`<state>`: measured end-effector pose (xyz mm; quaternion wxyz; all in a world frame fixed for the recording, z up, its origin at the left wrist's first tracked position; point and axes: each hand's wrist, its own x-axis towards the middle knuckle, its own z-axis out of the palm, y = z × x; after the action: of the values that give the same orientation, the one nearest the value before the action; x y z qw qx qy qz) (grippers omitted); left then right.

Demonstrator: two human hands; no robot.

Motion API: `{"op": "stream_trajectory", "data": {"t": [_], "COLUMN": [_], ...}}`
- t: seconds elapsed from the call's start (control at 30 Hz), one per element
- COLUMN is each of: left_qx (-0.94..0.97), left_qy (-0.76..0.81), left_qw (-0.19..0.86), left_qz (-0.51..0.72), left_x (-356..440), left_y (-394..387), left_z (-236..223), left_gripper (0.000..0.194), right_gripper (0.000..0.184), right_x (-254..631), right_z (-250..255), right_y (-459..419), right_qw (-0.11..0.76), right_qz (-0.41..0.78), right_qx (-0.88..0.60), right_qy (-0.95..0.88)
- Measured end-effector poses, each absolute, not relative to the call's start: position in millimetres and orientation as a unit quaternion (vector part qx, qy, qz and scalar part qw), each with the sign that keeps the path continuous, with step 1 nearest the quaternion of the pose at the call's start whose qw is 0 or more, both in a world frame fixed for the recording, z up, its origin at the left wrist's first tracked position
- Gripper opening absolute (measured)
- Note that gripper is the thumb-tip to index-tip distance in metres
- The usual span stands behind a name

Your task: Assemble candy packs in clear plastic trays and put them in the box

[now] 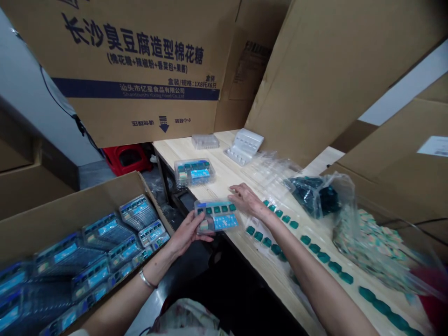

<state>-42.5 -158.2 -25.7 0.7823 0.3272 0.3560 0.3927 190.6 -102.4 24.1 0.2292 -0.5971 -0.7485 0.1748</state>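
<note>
My left hand (187, 233) is closed on the lower left side of a clear plastic blister pack (216, 224), held over the table's front edge. In the pack show a row of teal-green pieces, a blue printed packet and a pale piece at the left. Just above the pack's right end is my right hand (245, 198), fingers loosely spread, with nothing visible in it; I cannot tell whether it touches the pack. Beyond them stands a stack of filled packs (195, 172). Rows of teal pieces in clear trays (266, 242) lie under and beside my right forearm.
A cardboard box (154, 198) with many filled packs stands at the left. On the table (224, 177) are clear empty trays (205, 141), an opened blister shell (245, 145), a bag of teal pieces (315, 193) and a bag of pastel pieces (374, 238). Large cartons (147, 107) rise behind.
</note>
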Motion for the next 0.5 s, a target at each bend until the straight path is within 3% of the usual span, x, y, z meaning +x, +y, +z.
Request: {"op": "stream_trajectory", "data": {"t": [0.07, 0.13, 0.23, 0.4, 0.5], "left_qx": [0.324, 0.331, 0.389, 0.564, 0.628], "left_qy": [0.357, 0.362, 0.403, 0.487, 0.444], "left_qw": [0.773, 0.763, 0.704, 0.435, 0.385], "left_qz": [0.412, 0.422, 0.436, 0.506, 0.510], "left_x": [-42.0, -45.2, -59.5, -92.0, -96.4], "left_y": [-161.7, -164.6, -156.6, -92.7, -46.9], "left_z": [-23.3, -16.8, 0.4, 37.5, 50.1], "left_gripper": [0.034, 0.035, 0.039, 0.042, 0.046], "right_gripper": [0.040, 0.046, 0.049, 0.042, 0.035], "right_x": [192.1, 188.6, 174.3, 144.1, 129.9], "right_z": [22.1, 24.4, 37.6, 75.2, 88.9], "right_y": [-112.7, -122.5, -125.8, -77.9, -32.3], "right_qw": [0.229, 0.234, 0.301, 0.346, 0.318], "right_qz": [0.226, 0.357, 0.461, 0.356, 0.240], "right_qx": [-0.633, -0.614, -0.551, -0.534, -0.566], "right_qy": [-0.704, -0.663, -0.627, -0.685, -0.721]}}
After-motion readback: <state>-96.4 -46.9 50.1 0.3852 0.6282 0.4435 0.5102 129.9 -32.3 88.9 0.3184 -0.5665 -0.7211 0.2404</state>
